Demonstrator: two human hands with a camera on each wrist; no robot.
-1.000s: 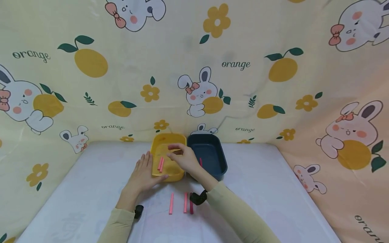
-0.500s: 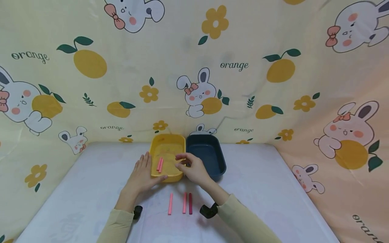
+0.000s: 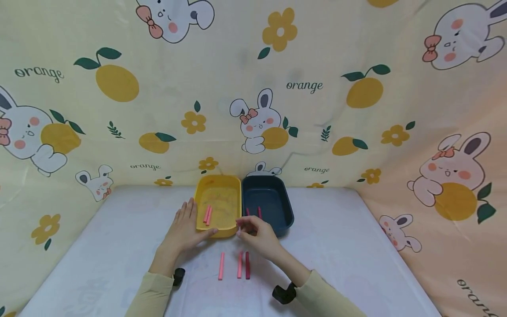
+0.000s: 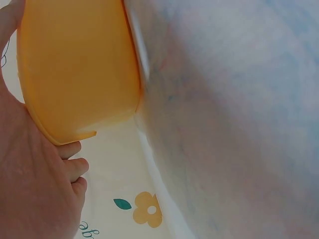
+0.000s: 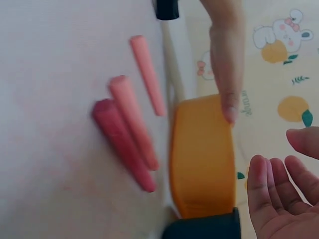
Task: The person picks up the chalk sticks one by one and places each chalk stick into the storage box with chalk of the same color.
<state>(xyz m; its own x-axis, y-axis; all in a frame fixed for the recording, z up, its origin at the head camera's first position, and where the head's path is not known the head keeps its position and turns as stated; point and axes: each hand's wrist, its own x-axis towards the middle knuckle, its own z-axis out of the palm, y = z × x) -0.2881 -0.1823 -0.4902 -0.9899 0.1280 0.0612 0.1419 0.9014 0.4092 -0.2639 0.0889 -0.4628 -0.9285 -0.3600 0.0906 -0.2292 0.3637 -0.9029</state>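
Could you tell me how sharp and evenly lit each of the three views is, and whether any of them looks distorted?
Head view: evenly lit, soft shadows, no glare; the wide lens bows the backdrop outward. Left wrist view: soft focus, the yellow box too close to be crisp, the table smeared. Right wrist view: blurred, the three sticks with fuzzy edges, the right hand also soft.

The left wrist view cuts the yellow tray (image 4: 75, 64) off at the top edge, hiding its inside, and shows only part of the left hand (image 4: 35, 184). The right wrist view blurs the three sticks (image 5: 130, 134), crops the dark blue tray (image 5: 204, 228) to a sliver, and cuts off the right hand (image 5: 279, 199).
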